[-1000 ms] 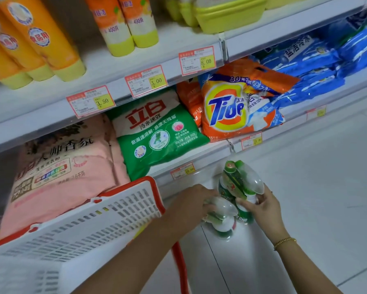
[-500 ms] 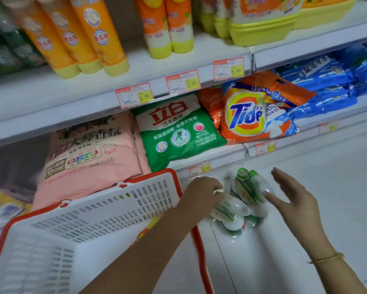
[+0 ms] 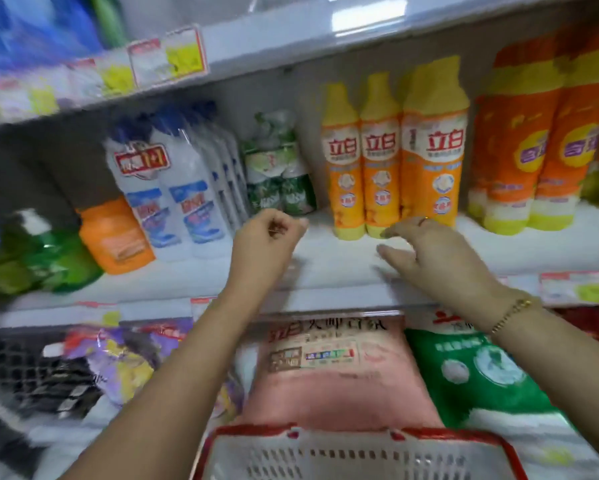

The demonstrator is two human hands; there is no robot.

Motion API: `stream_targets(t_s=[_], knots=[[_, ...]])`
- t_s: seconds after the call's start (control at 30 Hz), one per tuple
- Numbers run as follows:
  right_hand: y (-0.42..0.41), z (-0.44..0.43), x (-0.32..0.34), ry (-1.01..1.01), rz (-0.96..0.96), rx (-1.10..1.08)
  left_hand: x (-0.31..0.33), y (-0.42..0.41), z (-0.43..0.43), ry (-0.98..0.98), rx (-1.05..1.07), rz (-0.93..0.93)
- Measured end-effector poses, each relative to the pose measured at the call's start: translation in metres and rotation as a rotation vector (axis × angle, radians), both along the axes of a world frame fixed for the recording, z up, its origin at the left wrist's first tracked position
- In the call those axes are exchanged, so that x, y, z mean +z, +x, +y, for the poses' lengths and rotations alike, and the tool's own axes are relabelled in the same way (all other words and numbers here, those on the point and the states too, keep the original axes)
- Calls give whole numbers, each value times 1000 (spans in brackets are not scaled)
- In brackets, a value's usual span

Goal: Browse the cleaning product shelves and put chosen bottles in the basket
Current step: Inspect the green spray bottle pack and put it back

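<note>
My left hand [image 3: 270, 233] is raised in front of the middle shelf with its fingers curled and nothing in it. Just behind it stands a plastic-wrapped pack of green bottles [image 3: 277, 168]. My right hand [image 3: 426, 251] hovers with spread fingers over the shelf board, its fingertips close to the base of three orange-and-yellow bottles [image 3: 391, 157]. It holds nothing. The white basket with a red rim [image 3: 357, 441] sits at the bottom of the view, below both forearms. The picture is blurred by motion.
White bottles with blue caps [image 3: 177, 188] and an orange container [image 3: 116, 233] stand left of the green pack. Larger orange bottles [image 3: 540, 147] fill the right. On the shelf below lie a pink bag [image 3: 332, 368] and a green bag [image 3: 478, 372].
The view swung up from the bottom shelf to the bottle shelf. Both hands let go of the green bottle pack and rose to this shelf; the basket now sits at the bottom centre.
</note>
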State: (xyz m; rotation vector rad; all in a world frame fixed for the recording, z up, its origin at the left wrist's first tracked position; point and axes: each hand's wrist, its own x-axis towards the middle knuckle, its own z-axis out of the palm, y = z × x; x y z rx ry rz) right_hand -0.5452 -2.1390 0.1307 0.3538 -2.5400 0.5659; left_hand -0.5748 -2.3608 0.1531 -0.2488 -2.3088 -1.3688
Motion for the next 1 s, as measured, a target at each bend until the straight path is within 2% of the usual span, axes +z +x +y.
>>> stream_targets(t_s=[0.1,0.27,0.4,0.5,0.73,0.87,1.0], knots=[[-33,-37,-11,209,-102,-26,-1,-59,-32,-62,51,-78],[-58,-49,-8,319,-99,-79,3,-131,-32,-107,133,-132],[-59,-47,-16,211,-38,-95,4,-175,-20,69,223,-197],[-62,-48,-20,155,-8,-114,5,-188,-13,160,223,-175],[-69,-50,-25,87,0,-131,-3,-188,-23,-58,254,-118],[-70,-48,-24,29,11,-145,9,-183,-20,78,146,-233],[-67,-47,-20,7,-5,-144,5,-171,-14,38,170,-207]])
